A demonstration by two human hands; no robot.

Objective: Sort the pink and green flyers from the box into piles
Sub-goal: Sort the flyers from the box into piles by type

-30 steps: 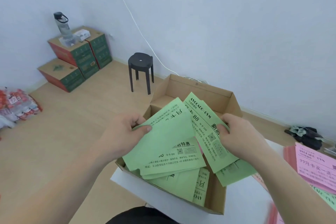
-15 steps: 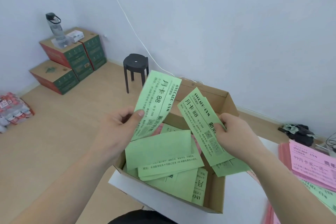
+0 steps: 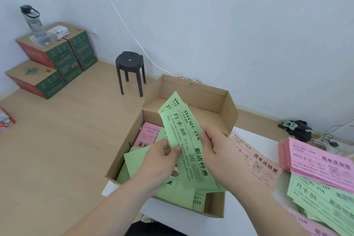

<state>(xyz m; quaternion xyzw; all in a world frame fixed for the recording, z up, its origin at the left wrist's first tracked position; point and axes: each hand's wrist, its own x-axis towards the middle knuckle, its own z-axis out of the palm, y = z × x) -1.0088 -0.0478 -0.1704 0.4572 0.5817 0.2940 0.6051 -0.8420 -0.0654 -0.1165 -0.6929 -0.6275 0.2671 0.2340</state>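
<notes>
An open cardboard box sits on the white table in front of me. Loose green flyers and a pink flyer lie inside it. Above the box I hold a small stack of green flyers with both hands. My left hand pinches its left edge with thumb on top. My right hand grips its right edge. To the right of the box lies a single pink flyer, then a pink pile and a green pile.
A black stool stands on the wooden floor beyond the box. Stacked green and red cartons with a water bottle on top sit at the far left wall. Dark cables and clutter lie at the right wall.
My left hand has brought its green flyer across onto the ones in my right hand, making one stack held by both. A pink flyer now shows in the box.
</notes>
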